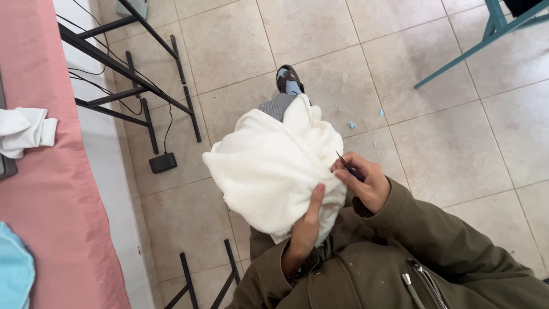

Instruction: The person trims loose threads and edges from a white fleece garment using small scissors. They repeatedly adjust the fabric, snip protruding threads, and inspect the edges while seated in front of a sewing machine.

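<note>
A big white fluffy cloth [269, 166] sits bunched up on the person's lap, above the tiled floor [457, 126]. The left hand [306, 226] holds the cloth from below, its grip closed on the soft fabric with the thumb pressed on top. The right hand [363, 183] is just beside it, its grip pinched shut on a thin dark tool [346, 164] whose tip touches the cloth. A pink counter [51, 189] stands on the left with a white rag [23, 133] on it.
</note>
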